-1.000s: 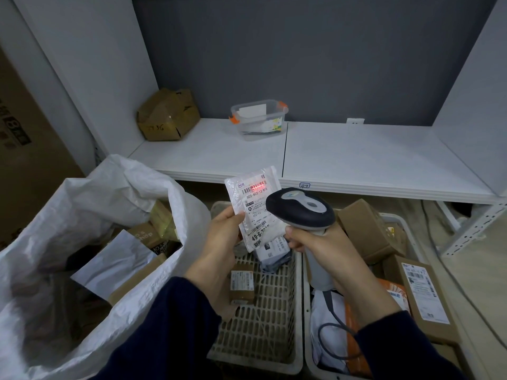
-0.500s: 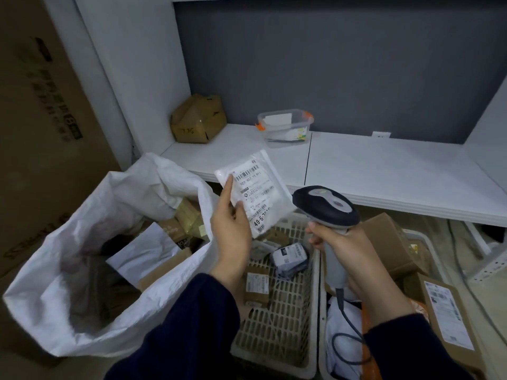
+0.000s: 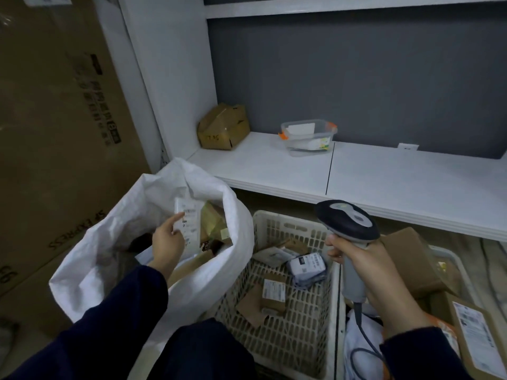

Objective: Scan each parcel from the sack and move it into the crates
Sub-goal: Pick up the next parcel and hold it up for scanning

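Observation:
My left hand (image 3: 168, 241) holds a flat white labelled parcel (image 3: 189, 224) upright over the open mouth of the white woven sack (image 3: 115, 231) at the left. Brown boxes and another white packet lie inside the sack. My right hand (image 3: 356, 259) grips a grey and black barcode scanner (image 3: 347, 222) above the gap between two crates, its cable trailing down. The cream slotted crate (image 3: 296, 319) in the middle holds a few small parcels. The right crate (image 3: 450, 259) is piled with brown boxes.
A white shelf (image 3: 384, 176) runs behind the crates, carrying a dented cardboard box (image 3: 223, 127) and a clear plastic tub (image 3: 308, 137) with orange clips. Large cardboard cartons (image 3: 55, 133) stand against the left wall beside the sack.
My left hand has carried the white parcel left, from in front of the scanner to over the sack's mouth. The scanner's red light no longer falls on the label. The view has swung left.

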